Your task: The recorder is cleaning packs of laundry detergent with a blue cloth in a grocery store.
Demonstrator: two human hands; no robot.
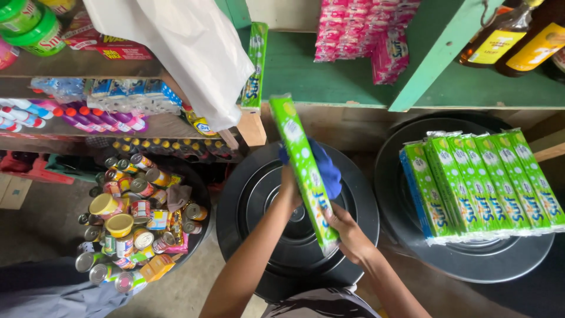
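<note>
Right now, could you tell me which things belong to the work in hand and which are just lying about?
In hand:
- long green bar pack, gripped low by the right hand
- blue cloth, in the left hand
- bundle of matching green packs

Lying about:
- pile of tins
- pink sachets
- brown bottles
- white plastic bag

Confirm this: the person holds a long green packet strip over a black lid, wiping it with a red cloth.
Not quite. In the head view the cloth is blue, not red. The rest stands: both hands, left hand and right hand, hold the long green packet strip over the black lid.
</note>
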